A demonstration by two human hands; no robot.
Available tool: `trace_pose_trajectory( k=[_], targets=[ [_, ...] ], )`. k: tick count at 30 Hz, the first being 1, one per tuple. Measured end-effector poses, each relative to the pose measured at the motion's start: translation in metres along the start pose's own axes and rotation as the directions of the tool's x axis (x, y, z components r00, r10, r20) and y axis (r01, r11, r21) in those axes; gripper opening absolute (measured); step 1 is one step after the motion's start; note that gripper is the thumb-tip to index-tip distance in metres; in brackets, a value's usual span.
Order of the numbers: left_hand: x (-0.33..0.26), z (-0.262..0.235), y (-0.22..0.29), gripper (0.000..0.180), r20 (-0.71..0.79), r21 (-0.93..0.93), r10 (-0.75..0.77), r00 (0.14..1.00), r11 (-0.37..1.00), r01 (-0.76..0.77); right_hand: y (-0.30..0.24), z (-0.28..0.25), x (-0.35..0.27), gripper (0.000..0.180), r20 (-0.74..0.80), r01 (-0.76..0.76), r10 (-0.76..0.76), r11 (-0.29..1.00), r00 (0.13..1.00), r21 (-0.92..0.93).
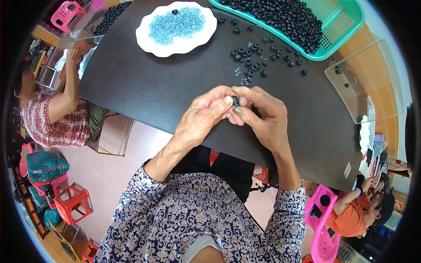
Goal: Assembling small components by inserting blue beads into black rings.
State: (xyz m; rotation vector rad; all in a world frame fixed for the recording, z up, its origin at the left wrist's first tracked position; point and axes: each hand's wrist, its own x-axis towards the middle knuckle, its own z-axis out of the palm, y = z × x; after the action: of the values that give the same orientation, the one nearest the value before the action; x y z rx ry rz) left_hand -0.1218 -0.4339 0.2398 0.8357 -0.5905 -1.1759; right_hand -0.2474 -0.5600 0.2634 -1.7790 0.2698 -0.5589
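Observation:
Above the table's near edge my two hands meet around a small round black plastic piece (pixel 235 101), which looks like a cord lock part. My left hand (pixel 210 107) is closed on its left side, with thumb and fingertips pinching it. My right hand (pixel 263 111) is closed on it from the right, its thumb below the piece and its index finger above. Fingertips cover much of the piece, so any spring inside is hidden. Just beyond my hands lie loose black pieces (pixel 253 68) with several small metal springs (pixel 237 71) among them.
A scalloped white plate (pixel 144 33) of springs stands at the far left of the dark table (pixel 175 87). A green basket (pixel 340 35) heaped with black pieces is at the far right. Beside it, a clear bin (pixel 372 83) tilts at the edge. Other people sit left and right.

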Motion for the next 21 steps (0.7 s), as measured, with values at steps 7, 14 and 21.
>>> trace_pose_trajectory(
  k=[7,14,21],
  targets=[
    [0.002,0.012,-0.001,0.028,-0.061,0.233,0.105,0.993,0.969,-0.088,0.002,-0.001,0.003,0.034,-0.048,0.171,-0.185,0.963,0.982,-0.211],
    [0.002,0.010,-0.001,0.028,-0.109,0.284,0.025,0.994,0.959,0.007,0.004,0.003,0.005,0.031,-0.087,0.166,-0.184,0.969,0.979,-0.184],
    [0.002,0.014,0.005,0.030,-0.080,0.110,-0.023,0.997,0.993,0.032,0.005,0.012,0.000,0.023,-0.194,0.132,-0.159,0.981,0.968,-0.145]
  ],
)
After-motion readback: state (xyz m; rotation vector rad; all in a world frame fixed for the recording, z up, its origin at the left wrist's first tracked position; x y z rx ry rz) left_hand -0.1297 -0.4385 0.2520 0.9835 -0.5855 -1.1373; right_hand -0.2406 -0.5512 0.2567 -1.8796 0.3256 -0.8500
